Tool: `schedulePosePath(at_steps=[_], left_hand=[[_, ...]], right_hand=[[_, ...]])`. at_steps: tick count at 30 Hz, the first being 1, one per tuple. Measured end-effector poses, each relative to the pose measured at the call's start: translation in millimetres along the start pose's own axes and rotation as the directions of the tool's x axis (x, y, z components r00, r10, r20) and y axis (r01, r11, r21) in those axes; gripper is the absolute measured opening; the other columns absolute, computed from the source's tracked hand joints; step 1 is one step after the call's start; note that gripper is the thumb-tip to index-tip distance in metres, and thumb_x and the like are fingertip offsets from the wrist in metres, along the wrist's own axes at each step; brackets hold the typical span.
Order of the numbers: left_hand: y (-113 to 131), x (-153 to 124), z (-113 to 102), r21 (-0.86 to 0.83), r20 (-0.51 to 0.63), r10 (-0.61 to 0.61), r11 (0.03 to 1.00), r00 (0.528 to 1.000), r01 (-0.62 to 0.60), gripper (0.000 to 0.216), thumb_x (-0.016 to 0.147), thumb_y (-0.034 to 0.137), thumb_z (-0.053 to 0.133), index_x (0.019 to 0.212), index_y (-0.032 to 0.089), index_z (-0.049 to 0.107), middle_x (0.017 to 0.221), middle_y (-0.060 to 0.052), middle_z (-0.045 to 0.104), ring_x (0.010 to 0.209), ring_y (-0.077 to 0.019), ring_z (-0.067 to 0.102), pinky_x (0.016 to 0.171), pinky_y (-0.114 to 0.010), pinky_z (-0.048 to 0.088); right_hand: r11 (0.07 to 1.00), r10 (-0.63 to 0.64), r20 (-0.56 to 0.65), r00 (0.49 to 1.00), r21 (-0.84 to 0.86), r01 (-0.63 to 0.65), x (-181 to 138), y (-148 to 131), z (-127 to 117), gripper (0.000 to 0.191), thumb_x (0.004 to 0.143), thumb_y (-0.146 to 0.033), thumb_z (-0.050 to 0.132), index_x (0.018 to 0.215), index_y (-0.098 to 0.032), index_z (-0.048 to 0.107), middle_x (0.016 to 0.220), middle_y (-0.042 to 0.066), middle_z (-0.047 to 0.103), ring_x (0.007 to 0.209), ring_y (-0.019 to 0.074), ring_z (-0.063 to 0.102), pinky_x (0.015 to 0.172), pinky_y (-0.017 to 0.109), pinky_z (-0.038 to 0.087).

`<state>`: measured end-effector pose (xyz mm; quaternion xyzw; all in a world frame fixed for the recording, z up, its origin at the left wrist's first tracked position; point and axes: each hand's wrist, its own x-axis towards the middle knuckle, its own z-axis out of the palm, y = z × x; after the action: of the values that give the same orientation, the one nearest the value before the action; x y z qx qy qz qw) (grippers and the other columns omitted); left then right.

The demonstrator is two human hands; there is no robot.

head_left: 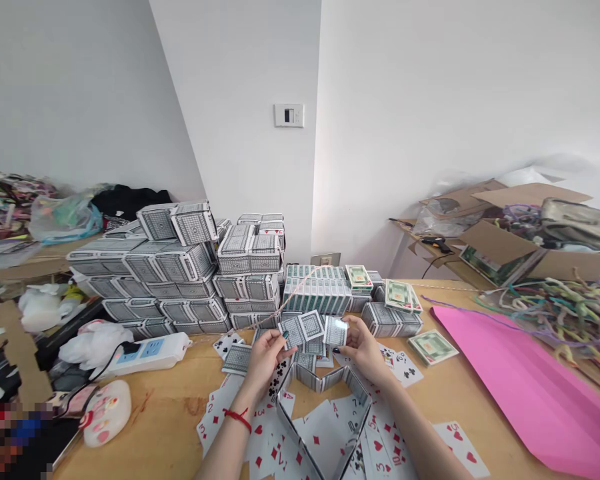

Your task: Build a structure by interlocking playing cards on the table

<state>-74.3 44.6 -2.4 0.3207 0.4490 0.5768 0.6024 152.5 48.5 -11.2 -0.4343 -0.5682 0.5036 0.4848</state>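
My left hand [269, 352] pinches a grey-backed playing card [293, 331] between thumb and fingers. Another playing card [311, 325] overlaps it at an angle. In my right hand [364, 348], closed thumb to fingers, is a grey-backed playing card [335, 331], its surface catching the light. Whether these cards are joined cannot be made out. Just below my hands, a heart-shaped frame [363, 389] of folded cards stands on edge. Loose playing cards [316, 437] lie face up inside and around it, partly hidden by my forearms.
Stacks of card-covered blocks [187, 263] rise at the back left. Beyond my hands is a row of card boxes [316, 291]. A power strip [147, 355] and a white mouse-like object [106, 413] lie left; pink paper [520, 393] and tangled yarn [563, 333] are right.
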Motion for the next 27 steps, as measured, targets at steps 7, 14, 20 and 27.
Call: schedulePosePath(at_steps=[7, 14, 20, 27], left_hand=[[-0.5, 0.3, 0.1, 0.0, -0.016, 0.006, 1.0, 1.0, -0.006, 0.027, 0.054, 0.033, 0.073, 0.065, 0.017, 0.054, 0.066, 0.005, 0.052, 0.06, -0.0095, 0.054, 0.065, -0.026, 0.052], [-1.6, 0.3, -0.8, 0.001, -0.005, 0.012, 1.0, 1.0, -0.012, 0.027, 0.054, 0.032, 0.073, 0.065, 0.016, 0.054, 0.064, 0.005, 0.05, 0.059, -0.0094, 0.053, 0.066, -0.027, 0.052], [-1.0, 0.4, -0.1, 0.004, -0.002, 0.018, 1.0, 1.0, -0.018, 0.026, 0.055, 0.031, 0.073, 0.067, 0.016, 0.055, 0.067, 0.004, 0.051, 0.061, -0.0091, 0.054, 0.066, -0.027, 0.052], [-2.6, 1.8, 0.0, 0.02, 0.0, 0.021, 1.0, 1.0, -0.02, 0.027, 0.055, 0.032, 0.073, 0.065, 0.016, 0.054, 0.065, 0.005, 0.051, 0.06, -0.0094, 0.054, 0.065, -0.027, 0.052]], right_hand=[[0.999, 0.024, -0.011, 1.0, -0.029, -0.024, -0.1, -2.9, 0.3, 0.049, 0.064, -0.027, 0.064, 0.105, -0.025, 0.037, 0.073, -0.001, 0.058, 0.07, 0.0197, 0.058, 0.061, 0.031, 0.045], [0.998, 0.004, -0.021, 1.0, -0.059, -0.005, -0.8, 1.6, -0.7, 0.051, 0.066, -0.028, 0.065, 0.107, -0.025, 0.037, 0.076, -0.001, 0.059, 0.067, 0.0181, 0.056, 0.06, 0.029, 0.043], [0.999, -0.006, -0.021, 1.0, -0.049, 0.005, 0.9, 6.3, -0.9, 0.05, 0.065, -0.026, 0.064, 0.107, -0.025, 0.037, 0.074, -0.001, 0.058, 0.067, 0.0175, 0.056, 0.061, 0.029, 0.043], [0.998, 0.001, -0.026, 1.0, -0.056, -0.003, -0.3, 7.9, -0.7, 0.051, 0.065, -0.024, 0.063, 0.109, -0.025, 0.036, 0.076, -0.001, 0.058, 0.073, 0.0197, 0.058, 0.063, 0.032, 0.045]])
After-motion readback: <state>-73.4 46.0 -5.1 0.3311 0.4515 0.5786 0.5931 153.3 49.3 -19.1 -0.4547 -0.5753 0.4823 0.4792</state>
